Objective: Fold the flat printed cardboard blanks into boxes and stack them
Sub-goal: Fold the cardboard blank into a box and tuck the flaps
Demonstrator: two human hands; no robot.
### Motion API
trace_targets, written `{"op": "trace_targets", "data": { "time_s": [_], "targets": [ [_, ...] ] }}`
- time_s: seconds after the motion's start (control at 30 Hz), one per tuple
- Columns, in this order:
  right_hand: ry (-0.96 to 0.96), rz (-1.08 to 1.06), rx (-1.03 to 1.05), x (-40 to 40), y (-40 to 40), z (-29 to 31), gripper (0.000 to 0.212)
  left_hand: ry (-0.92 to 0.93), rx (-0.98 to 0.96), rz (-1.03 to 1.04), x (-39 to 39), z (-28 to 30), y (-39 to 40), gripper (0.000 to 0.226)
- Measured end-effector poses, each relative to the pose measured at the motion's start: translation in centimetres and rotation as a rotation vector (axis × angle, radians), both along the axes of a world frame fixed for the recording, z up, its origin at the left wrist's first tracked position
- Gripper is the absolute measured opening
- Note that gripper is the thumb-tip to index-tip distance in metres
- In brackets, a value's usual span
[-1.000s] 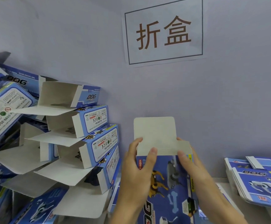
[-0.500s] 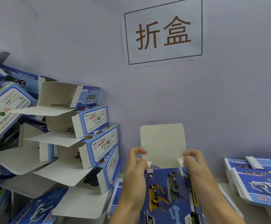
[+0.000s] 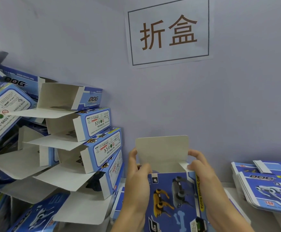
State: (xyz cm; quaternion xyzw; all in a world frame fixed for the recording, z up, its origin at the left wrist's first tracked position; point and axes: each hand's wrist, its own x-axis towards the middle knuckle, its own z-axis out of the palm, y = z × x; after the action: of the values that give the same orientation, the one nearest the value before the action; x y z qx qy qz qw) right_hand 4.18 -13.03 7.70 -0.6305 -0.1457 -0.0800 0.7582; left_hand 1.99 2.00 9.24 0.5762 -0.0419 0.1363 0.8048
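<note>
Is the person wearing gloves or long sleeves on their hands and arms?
No. The left hand and right hand are bare: no gloves, rings, watch or bracelets show. Both forearms are uncovered as far as the picture reaches, so no sleeve is visible.

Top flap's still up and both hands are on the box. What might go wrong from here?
1. The top flap stands upright while the right hand pinches the small side tab; closing early might crease the tab.
2. The folded boxes at the left lie tilted with flaps hanging open; adding the held box gripped by the left hand may make them slide.
</note>
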Motion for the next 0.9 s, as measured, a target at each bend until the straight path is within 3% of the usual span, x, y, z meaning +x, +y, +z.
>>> {"op": "trace_targets", "data": {
  "time_s": [0.1, 0.23, 0.37, 0.53, 0.67, 0.77, 0.9],
  "targets": [
    [-0.003, -0.047, -0.024, 1.0, -0.3, -0.5, 0.036, -0.086, 0.060, 0.028, 0.3, -0.4, 0.0, 0.052],
    [-0.027, -0.050, 0.102, 1.0, -0.1, -1.7, 0.034, -0.186, 0.064, 0.098, 0.8, -1.6, -0.2, 0.033],
    [-0.007, -0.094, 0.194, 0.7, -0.2, -2.3, 0.047, -0.202, 0.026, 0.216, 1.1, -2.5, -0.2, 0.039],
    [-0.037, -0.086, 0.228, 0.4, -0.4, -2.4, 0.046, -0.222, 0.138, 0.171, 1.1, -2.3, -0.4, 0.036],
    [-0.091, -0.015, 0.151, 0.0, -0.6, -2.6, 0.041, -0.292, 0.221, 0.116, 0.5, -2.0, -0.5, 0.042],
    [-0.080, 0.039, 0.062, 0.1, -0.6, -2.6, 0.055, -0.298, 0.167, -0.016, 0.6, -2.0, -0.4, 0.049],
    [-0.160, -0.027, -0.034, -0.1, -0.1, -2.1, 0.055, -0.294, 0.186, -0.037, 0.6, -1.7, -0.2, 0.027]
  ]
}}
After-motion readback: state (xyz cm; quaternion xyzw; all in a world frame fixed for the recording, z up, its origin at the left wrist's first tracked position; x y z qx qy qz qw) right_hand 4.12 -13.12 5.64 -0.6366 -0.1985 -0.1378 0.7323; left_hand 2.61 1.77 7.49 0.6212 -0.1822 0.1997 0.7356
